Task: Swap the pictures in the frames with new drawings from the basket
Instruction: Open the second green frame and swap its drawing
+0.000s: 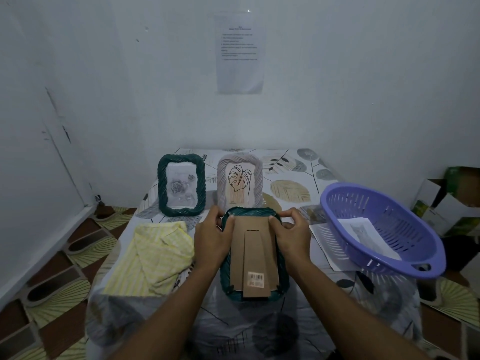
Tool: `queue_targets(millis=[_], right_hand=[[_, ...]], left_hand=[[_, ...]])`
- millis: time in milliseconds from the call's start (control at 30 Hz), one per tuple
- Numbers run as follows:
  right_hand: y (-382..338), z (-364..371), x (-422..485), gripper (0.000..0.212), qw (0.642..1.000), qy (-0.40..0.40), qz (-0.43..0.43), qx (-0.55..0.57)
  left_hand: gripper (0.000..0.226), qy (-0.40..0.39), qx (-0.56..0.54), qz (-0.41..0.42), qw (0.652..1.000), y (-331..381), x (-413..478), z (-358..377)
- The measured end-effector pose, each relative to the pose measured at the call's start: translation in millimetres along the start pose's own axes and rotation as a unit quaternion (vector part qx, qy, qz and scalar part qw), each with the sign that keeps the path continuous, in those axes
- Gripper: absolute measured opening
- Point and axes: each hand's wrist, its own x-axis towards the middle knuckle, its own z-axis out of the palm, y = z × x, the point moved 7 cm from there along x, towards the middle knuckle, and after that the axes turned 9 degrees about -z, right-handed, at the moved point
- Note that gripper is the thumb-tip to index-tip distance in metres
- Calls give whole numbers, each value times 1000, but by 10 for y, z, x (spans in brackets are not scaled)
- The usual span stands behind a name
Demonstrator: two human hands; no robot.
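Observation:
A dark green frame (pixel 225 279) lies face down on the table in front of me, its brown cardboard back (pixel 253 252) with a barcode sticker facing up. My left hand (pixel 211 239) grips the frame's upper left edge, thumb on the cardboard. My right hand (pixel 292 236) grips the upper right edge, fingers curled at the top corner. Behind stand a second green frame (pixel 181 188) holding a rose picture and a grey frame (pixel 240 184) holding a leaf drawing. A purple basket (pixel 381 229) at the right holds a sheet with a drawing (pixel 368 233).
A yellow striped cloth (pixel 153 258) lies left of the frame. A loose white sheet (pixel 323 242) sticks out under the basket. The table's leaf-print cover (pixel 293 178) ends at a white wall. Cardboard boxes (pixel 446 196) stand on the floor at far right.

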Motion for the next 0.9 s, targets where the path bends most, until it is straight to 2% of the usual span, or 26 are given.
queue_targets(millis=[200, 433, 500, 667, 800, 900], right_hand=[[-17, -17, 25, 10, 999, -10, -30, -38], [63, -61, 49, 10, 1000, -11, 0, 0], [88, -62, 59, 9, 999, -2, 20, 37], [115, -88, 111, 5, 996, 12, 33, 81], [157, -126, 167, 7, 993, 30, 50, 105], [134, -130, 224, 12, 994, 26, 43, 93]], left_hand=[[23, -6, 18, 2, 1000, -50, -23, 41], [12, -34, -54, -26, 998, -171, 3, 120], [8, -53, -76, -35, 995, -197, 15, 154], [26, -118, -109, -65, 985, -287, -20, 224], [18, -166, -117, -96, 974, -468, -71, 290], [18, -195, -110, -85, 971, -482, -124, 318]])
